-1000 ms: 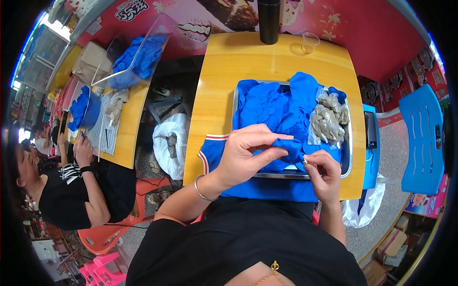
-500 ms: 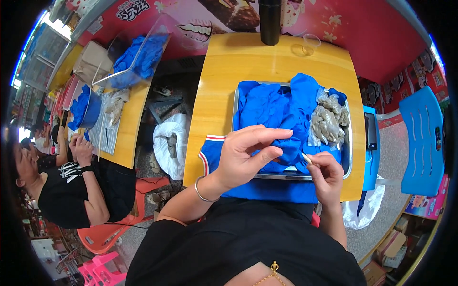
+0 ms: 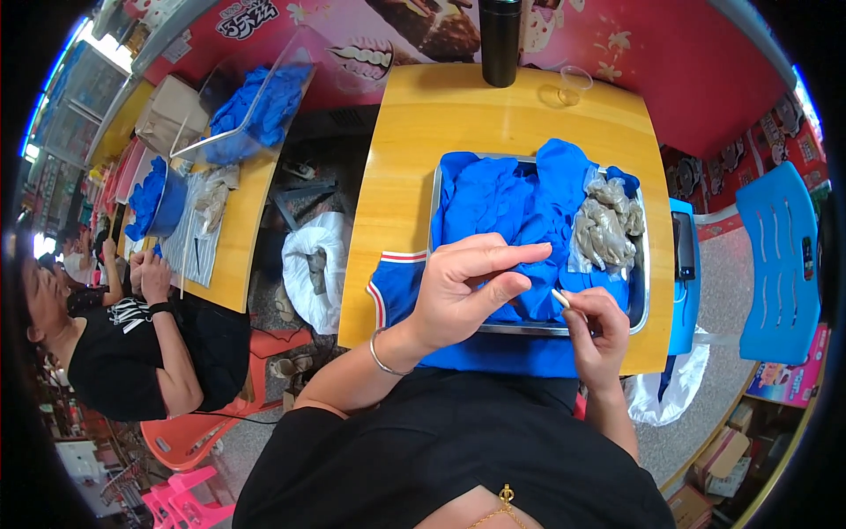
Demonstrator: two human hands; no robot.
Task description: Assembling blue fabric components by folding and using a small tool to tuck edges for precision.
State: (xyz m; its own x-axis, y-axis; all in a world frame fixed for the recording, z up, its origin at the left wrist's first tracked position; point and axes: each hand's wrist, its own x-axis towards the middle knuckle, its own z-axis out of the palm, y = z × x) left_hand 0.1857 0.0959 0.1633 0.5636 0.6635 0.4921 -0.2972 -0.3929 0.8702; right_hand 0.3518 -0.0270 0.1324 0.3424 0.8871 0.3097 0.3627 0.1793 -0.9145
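My right hand [image 3: 597, 333] pinches a small, pale, narrow piece [image 3: 560, 299] between thumb and fingers; I cannot tell its kind. Facing it, my left hand [image 3: 467, 286] hovers over the near part of a metal tray [image 3: 644, 295], thumb and forefinger stretched out and apart with nothing between them. Crumpled blue cloth-like pieces [image 3: 489, 198] fill most of that tray. On its right side lies a clear plastic bag [image 3: 608, 225] of greyish-beige bits. Blue fabric with red and white striped edging [image 3: 395, 284] shows beside my left wrist, partly under the tray.
A black cylindrical bottle [image 3: 500, 44] and a clear plastic cup [image 3: 575, 84] stand at the far side of the yellow table [image 3: 414, 115]. At left, a person [image 3: 132, 353] sits by another table with a clear bin [image 3: 300, 79] of blue pieces. A blue chair [image 3: 780, 264] is at right.
My left hand has shifted slightly to the right. My right hand has moved a little left and down, still pinching the pale piece, which now stands clear of the blue pieces.
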